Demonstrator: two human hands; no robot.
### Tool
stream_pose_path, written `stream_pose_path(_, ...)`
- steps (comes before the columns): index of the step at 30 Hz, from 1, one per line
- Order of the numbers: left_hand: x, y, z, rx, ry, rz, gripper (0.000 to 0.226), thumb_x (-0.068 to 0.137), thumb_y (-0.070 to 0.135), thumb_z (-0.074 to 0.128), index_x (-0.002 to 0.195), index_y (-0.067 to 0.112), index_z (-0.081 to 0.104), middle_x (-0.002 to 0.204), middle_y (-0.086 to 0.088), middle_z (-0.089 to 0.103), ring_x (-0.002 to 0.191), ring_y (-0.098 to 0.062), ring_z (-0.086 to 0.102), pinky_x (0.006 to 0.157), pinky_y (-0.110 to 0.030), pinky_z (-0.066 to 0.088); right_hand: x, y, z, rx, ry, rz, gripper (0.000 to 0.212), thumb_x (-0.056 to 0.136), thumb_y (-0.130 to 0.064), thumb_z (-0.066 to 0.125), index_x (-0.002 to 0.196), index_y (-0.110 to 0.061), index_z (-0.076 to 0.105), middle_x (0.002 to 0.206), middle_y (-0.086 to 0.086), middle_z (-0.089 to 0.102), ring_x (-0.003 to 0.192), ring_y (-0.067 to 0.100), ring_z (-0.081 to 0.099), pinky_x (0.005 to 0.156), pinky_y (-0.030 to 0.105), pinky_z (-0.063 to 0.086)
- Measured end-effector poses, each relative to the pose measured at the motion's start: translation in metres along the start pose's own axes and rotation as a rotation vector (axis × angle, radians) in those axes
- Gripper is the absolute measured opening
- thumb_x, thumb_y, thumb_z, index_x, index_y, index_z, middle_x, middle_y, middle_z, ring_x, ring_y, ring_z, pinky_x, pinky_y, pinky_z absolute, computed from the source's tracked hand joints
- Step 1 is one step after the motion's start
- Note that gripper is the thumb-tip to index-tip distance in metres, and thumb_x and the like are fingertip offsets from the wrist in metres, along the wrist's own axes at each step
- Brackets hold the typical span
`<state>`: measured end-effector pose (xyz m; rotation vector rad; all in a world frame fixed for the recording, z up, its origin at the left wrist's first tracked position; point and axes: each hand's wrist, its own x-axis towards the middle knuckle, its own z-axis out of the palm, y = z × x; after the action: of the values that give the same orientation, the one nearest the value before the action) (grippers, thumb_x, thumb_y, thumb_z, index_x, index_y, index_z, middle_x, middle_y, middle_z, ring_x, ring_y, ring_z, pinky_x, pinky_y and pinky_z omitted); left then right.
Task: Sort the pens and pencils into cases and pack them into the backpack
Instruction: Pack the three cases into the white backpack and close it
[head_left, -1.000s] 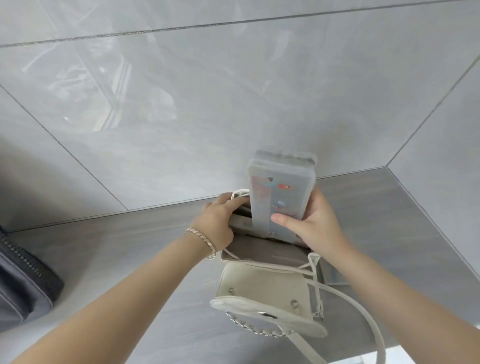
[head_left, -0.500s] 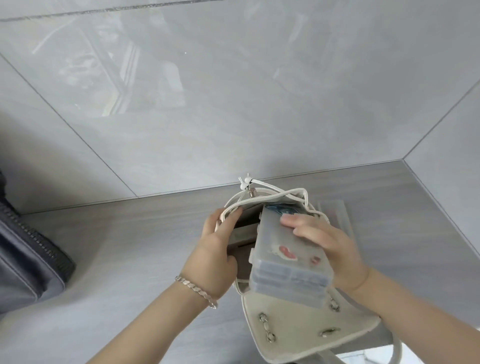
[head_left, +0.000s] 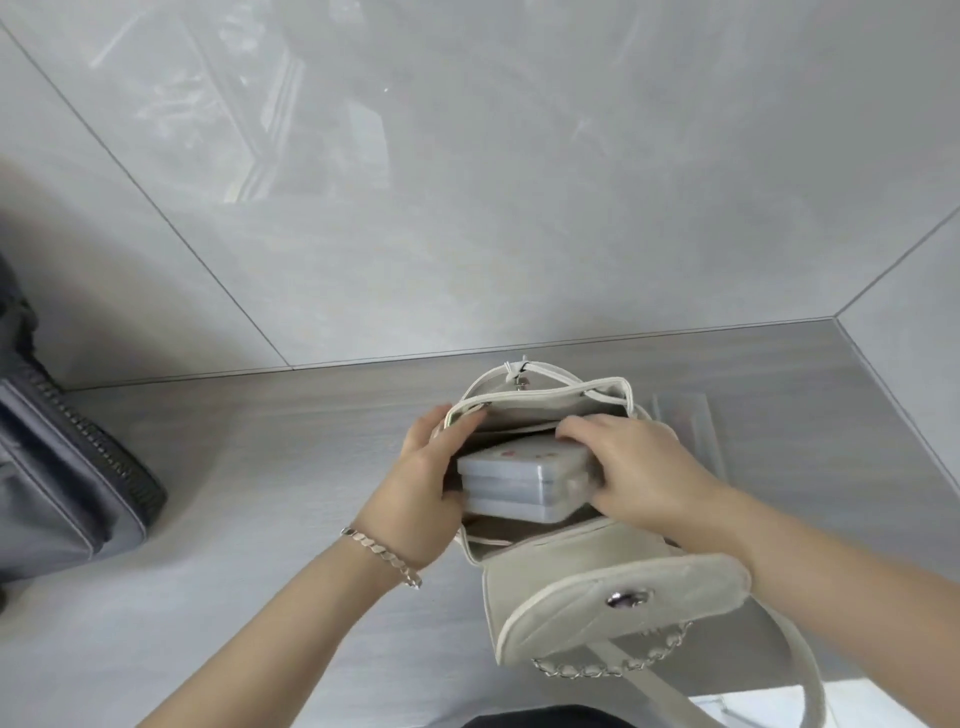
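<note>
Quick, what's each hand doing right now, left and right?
Left hand: gripping the left side of the backpack opening, holding it open.
Right hand: closed on the stack of translucent pencil cases, pressing it into the backpack.

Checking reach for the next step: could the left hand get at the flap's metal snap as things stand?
Probably yes. The flap hangs open toward the camera with its snap facing up and uncovered, but the left hand would first have to let go of the backpack opening.
</note>
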<state>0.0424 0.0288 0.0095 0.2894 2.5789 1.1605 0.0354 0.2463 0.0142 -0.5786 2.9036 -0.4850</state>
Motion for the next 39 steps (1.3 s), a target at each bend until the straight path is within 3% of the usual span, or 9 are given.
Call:
stream_pose_path(2,-0.001,-0.001,-0.002,-0.016,-0.017,0.004,0.078,0.072,-0.022,0.036,0.137,0.02,0.038,0.139,0.003,0.03,0.13,-0.009,0.032,0.091,0.013,0.012,0.01,-0.009,-0.001,-0.09,-0.107,0.101,0.041,0.076,-0.013,0.056,0.115,-0.02,0.048,0.114,-0.004,0.058,0.108,0.022,0.054,0.066,0.028,0.028)
stream_pose_path(7,0.001,0.002,0.001,-0.008,-0.049,-0.039,0.082,0.072,-0.02,0.033,0.142,0.021,0.029,0.148,0.004,0.02,0.136,-0.009,0.026,0.086,0.016,0.009,0.03,-0.031,0.01,-0.347,-0.208,0.127,0.05,0.074,-0.013,0.064,0.118,-0.01,0.04,0.122,0.009,0.051,0.115,0.027,0.047,0.083,0.034,0.041)
stream_pose_path(13,0.001,0.0,0.001,-0.058,-0.052,-0.05,0.08,0.071,-0.021,0.033,0.141,0.018,0.03,0.15,-0.002,0.018,0.122,0.001,0.027,0.089,0.014,0.014,0.027,-0.057,0.017,-0.103,-0.141,-0.278,0.047,0.089,-0.037,0.051,0.126,-0.008,0.042,0.118,0.011,0.051,0.109,0.03,0.049,0.094,0.041,0.04)
stream_pose_path(18,-0.004,0.001,0.007,-0.1,-0.046,-0.088,0.082,0.072,-0.021,0.032,0.142,0.021,0.029,0.15,0.001,0.015,0.118,0.001,0.029,0.097,0.002,0.028,0.052,-0.065,0.044,-0.321,-0.291,-0.186,0.055,0.092,-0.024,0.042,0.139,-0.002,0.022,0.131,0.02,0.042,0.114,0.034,0.048,0.095,0.04,0.037)
stream_pose_path(21,-0.003,-0.004,0.009,-0.108,-0.039,-0.133,0.085,0.072,-0.021,0.031,0.144,0.023,0.025,0.149,0.002,0.016,0.113,0.001,0.032,0.084,0.011,0.027,0.071,-0.069,0.059,-0.394,-0.42,-0.113,0.067,0.092,-0.029,0.045,0.143,-0.004,0.01,0.14,0.024,0.03,0.124,0.035,0.038,0.103,0.04,0.03)
stream_pose_path(25,0.006,-0.004,0.003,-0.09,-0.051,-0.174,0.082,0.074,-0.019,0.032,0.144,0.023,0.024,0.15,-0.001,0.016,0.112,0.0,0.031,0.075,0.017,0.02,0.078,-0.064,0.059,-0.192,-0.395,-0.081,0.065,0.09,-0.046,0.041,0.14,-0.008,0.024,0.139,0.018,0.037,0.126,0.033,0.038,0.105,0.041,0.028)
stream_pose_path(31,0.0,0.001,0.009,-0.014,-0.066,-0.151,0.084,0.073,-0.019,0.029,0.144,0.026,0.022,0.15,0.005,0.013,0.107,0.0,0.037,0.073,0.014,0.024,0.068,-0.027,0.043,0.085,-0.407,0.218,0.068,0.074,-0.071,0.045,0.131,-0.034,0.043,0.135,-0.007,0.05,0.126,0.021,0.043,0.099,0.035,0.036)
stream_pose_path(36,-0.009,0.003,0.025,0.122,-0.004,-0.202,0.088,0.072,-0.018,0.03,0.146,0.028,0.014,0.153,0.006,0.006,0.121,-0.023,0.048,0.077,-0.009,0.036,0.08,-0.037,0.044,0.031,-0.481,0.293,0.069,0.078,-0.064,0.045,0.137,-0.028,0.037,0.146,0.001,0.037,0.133,0.024,0.033,0.106,0.039,0.028)
stream_pose_path(39,0.002,0.006,0.02,0.128,0.004,-0.251,0.087,0.074,-0.016,0.03,0.146,0.029,0.015,0.155,0.003,0.005,0.122,-0.026,0.048,0.085,-0.02,0.042,0.084,-0.034,0.042,0.054,-0.432,0.294,0.071,0.075,-0.07,0.045,0.131,-0.028,0.044,0.139,0.0,0.047,0.129,0.023,0.039,0.105,0.038,0.032)
